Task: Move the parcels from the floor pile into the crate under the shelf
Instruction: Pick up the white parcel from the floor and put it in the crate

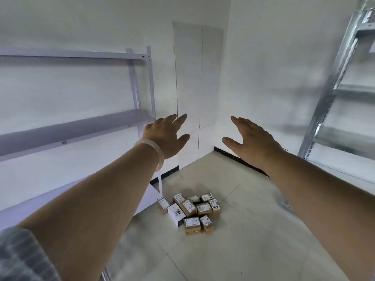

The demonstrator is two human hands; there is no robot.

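Both hands, left hand (168,136) and right hand (253,140), spread wide, holding nothing; parcels (191,211) piled on floor (253,230) (by shelf (77,128) foot).

A translucent whitish bangle (152,156) rings the wrist of the left hand (167,136); a grey, faintly striped sleeve (20,257) (blurred at the frame's corner) covers that upper arm.
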